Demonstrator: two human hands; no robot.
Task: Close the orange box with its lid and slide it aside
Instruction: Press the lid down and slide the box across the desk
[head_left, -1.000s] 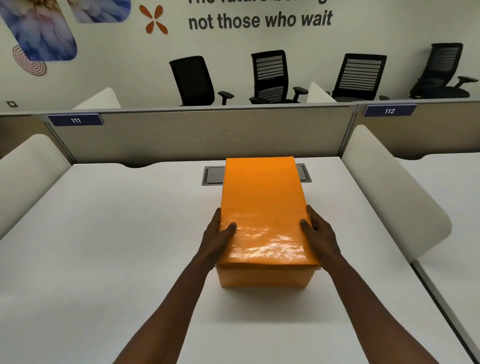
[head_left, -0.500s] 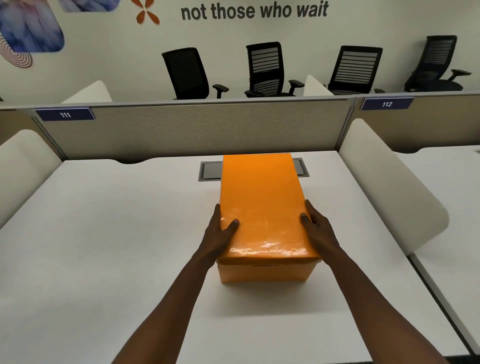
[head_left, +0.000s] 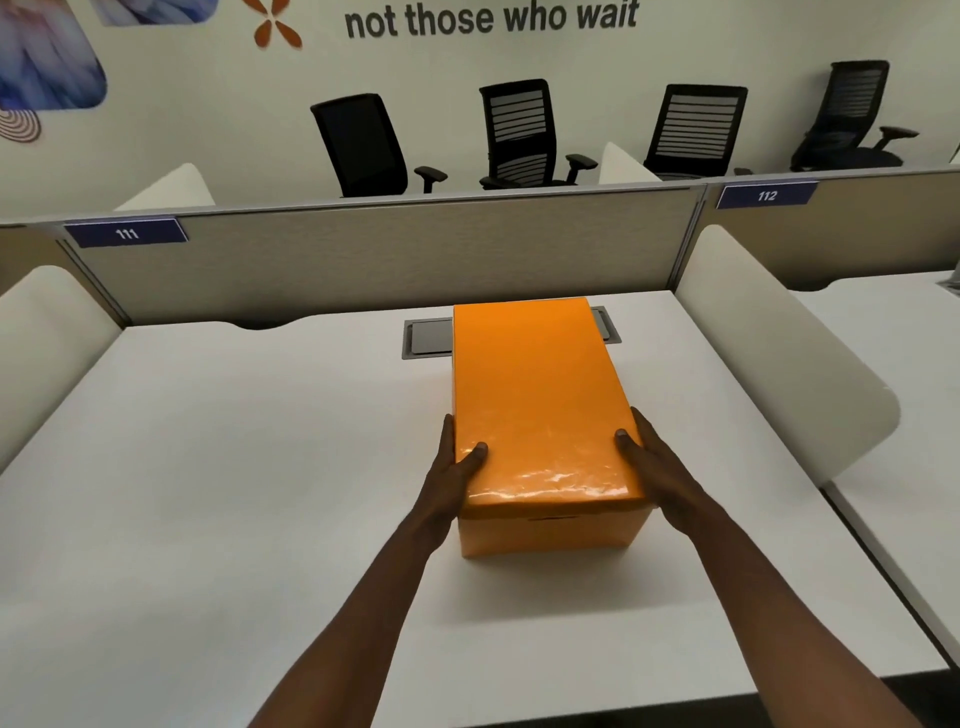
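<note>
Beside the lid (head_left: 535, 395), both hands (head_left: 452, 478) clasp its edges.

Both bare arms reach forward, hands clamped inward.
The left hand (head_left: 453, 475) and right hand (head_left: 652, 467) face each other, thumbs on top, fingers (head_left: 448, 431) pointing forward.

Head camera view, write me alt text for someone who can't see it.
Two bare hands, left and right, grip the near sides of a glossy orange rectangular lid seated on a matching orange cardboard box, on a white desk facing a beige partition.
</note>
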